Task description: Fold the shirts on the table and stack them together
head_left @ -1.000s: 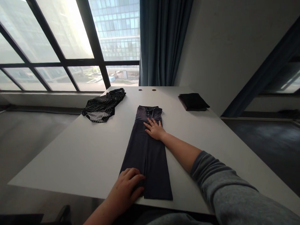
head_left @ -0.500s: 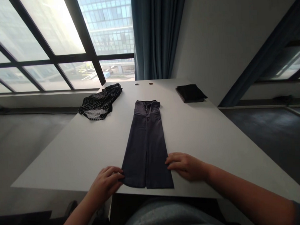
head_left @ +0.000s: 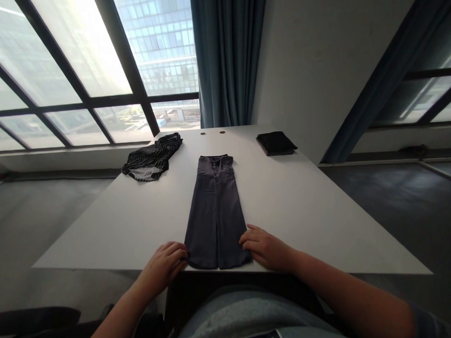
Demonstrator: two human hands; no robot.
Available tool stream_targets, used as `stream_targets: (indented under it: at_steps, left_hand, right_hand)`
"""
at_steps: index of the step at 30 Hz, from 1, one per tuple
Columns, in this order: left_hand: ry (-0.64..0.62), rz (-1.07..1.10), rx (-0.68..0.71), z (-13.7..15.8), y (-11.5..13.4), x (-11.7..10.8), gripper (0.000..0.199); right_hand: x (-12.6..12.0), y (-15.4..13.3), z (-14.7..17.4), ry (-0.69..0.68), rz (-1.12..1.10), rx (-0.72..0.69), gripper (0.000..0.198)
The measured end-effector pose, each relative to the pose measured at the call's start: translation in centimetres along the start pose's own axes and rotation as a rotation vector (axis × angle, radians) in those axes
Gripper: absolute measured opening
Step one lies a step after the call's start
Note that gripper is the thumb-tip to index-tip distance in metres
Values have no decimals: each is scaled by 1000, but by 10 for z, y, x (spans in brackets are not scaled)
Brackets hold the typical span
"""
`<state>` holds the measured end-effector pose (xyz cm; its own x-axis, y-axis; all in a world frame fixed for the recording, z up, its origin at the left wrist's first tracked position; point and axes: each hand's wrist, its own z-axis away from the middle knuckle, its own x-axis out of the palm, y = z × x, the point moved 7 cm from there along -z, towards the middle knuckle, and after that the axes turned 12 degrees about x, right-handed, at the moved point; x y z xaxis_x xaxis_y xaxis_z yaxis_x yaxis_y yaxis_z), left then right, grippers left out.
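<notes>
Trousers point(head_left: 216, 214) lie flat between my hands, folded lengthwise into a long dark strip that runs away from me across the table point(head_left: 305, 205), waistband and buttons at the far end. The hem end sits at the near edge, right in front of me.

My left hand point(head_left: 166, 264) rests at the hem's left corner, fingers point(head_left: 177, 251) curled loosely and touching the cloth edge; I cannot tell whether they pinch it or only press on it. My right hand point(head_left: 264, 247) lies palm down at the hem's right corner, fingers point(head_left: 249, 237) spread a little and touching that edge of the fabric, not closed around anything that I can see.

Well beyond my left hand, toward the far left of the table, a striped garment point(head_left: 152, 157) lies crumpled. Far ahead of my right hand, near the wall, sits a folded black cloth point(head_left: 275, 143). Past the waistband, two small round holes point(head_left: 212, 133) show in the tabletop. Beyond the table hang a curtain point(head_left: 228, 59) and a large window point(head_left: 94, 70).
</notes>
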<state>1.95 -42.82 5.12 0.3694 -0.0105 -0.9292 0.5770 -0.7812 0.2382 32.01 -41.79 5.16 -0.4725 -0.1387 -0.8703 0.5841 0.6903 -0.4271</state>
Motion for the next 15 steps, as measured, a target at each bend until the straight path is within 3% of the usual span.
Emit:
stream_targets:
  at_steps: [5, 8, 10, 15]
  left_hand:
    - [-32, 40, 32, 8, 16, 15, 12]
    - [-56, 52, 71, 12, 16, 20, 27]
    - [-70, 70, 100, 12, 13, 18, 35]
    - [-51, 135, 76, 6, 7, 2, 31]
  right_hand:
    - [-4, -1, 22, -15, -7, 15, 30]
    - [3, 4, 30, -7, 30, 37, 31]
    - [8, 7, 32, 1, 42, 34, 29]
    - [5, 5, 30, 49, -42, 18, 28]
